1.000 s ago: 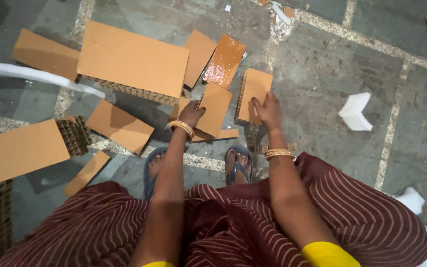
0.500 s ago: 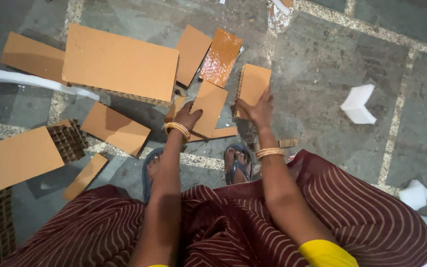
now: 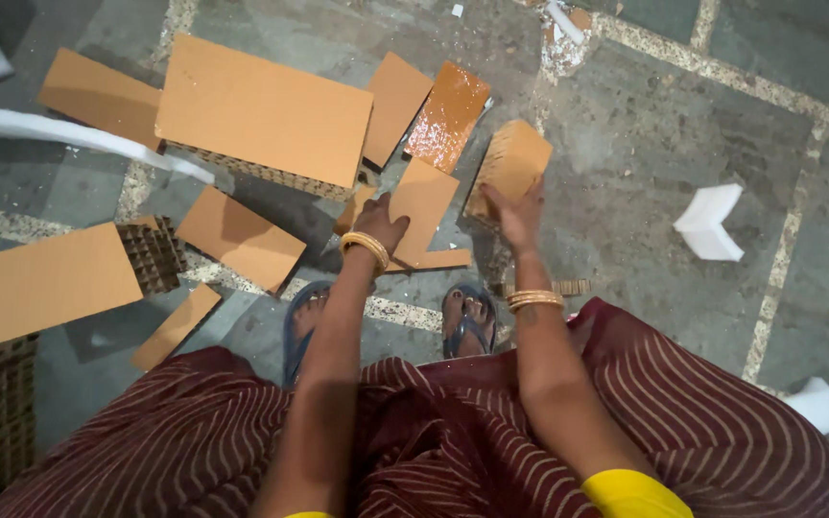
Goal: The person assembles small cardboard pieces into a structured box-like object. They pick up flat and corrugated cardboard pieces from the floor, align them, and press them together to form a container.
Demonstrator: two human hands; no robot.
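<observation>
Our right hand (image 3: 518,213) grips the near edge of a small honeycomb cardboard block (image 3: 510,165), fingers closed on it, the block tilted up off the stone floor (image 3: 645,173). Our left hand (image 3: 381,223) lies with fingers curled on a flat L-shaped cardboard piece (image 3: 424,206) just beside the block. A large cardboard board (image 3: 263,110) lies further left, a glossy orange piece (image 3: 448,115) beyond our hands, and a white foam scrap (image 3: 710,223) well apart to the right.
</observation>
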